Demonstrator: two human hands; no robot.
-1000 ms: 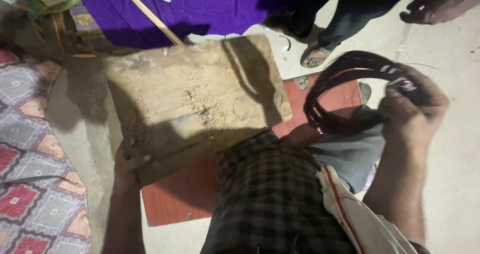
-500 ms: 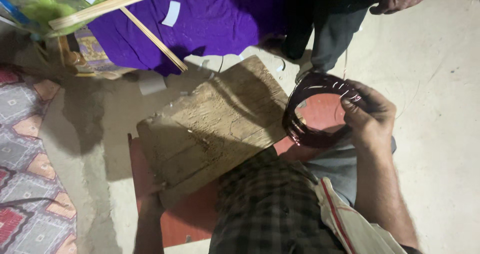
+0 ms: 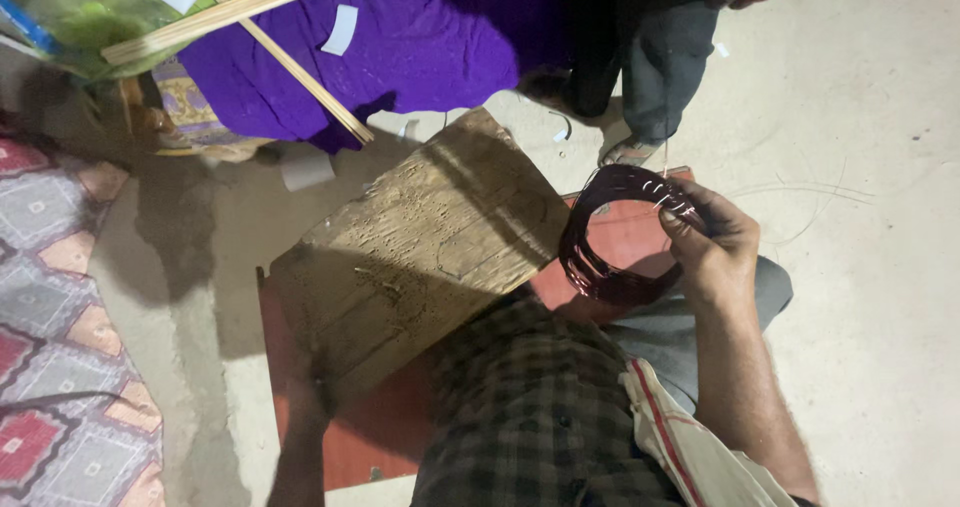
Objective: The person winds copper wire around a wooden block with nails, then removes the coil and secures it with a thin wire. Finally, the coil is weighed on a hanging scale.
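**Coil in hand, block steadied**

The dark red wire coil (image 3: 612, 237) hangs over the red board (image 3: 640, 237), pinched in your right hand (image 3: 712, 252). Keep its loops together. Your left hand (image 3: 305, 392) grips the wooden block's (image 3: 420, 257) near edge; hold it flat.

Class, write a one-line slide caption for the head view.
Right hand grips a dark red wire coil beside a worn wooden block, which the left hand steadies.
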